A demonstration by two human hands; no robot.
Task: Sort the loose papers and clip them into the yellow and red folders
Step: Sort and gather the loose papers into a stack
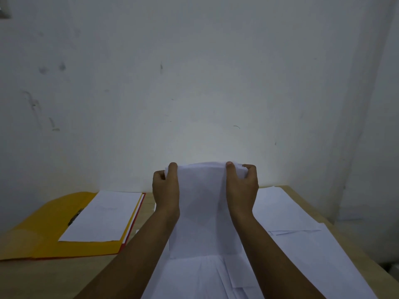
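I hold a stack of white papers [201, 203] upright above the table. My left hand [165, 188] grips its left edge near the top, thumb on the front. My right hand [241, 186] grips the right edge the same way. The yellow folder [43, 229] lies open at the left, with a white sheet [103, 214] on its right half beside a dark metal clip [75, 216]. A thin red edge of the red folder [138, 216] shows under the yellow one. More loose white papers [302, 240] lie spread on the right and beneath my arms.
The wooden table [64, 275] ends against a pale wall [194, 83] just behind the papers. Its right edge runs diagonally at the far right. Loose sheets overlap near the front edge between my forearms.
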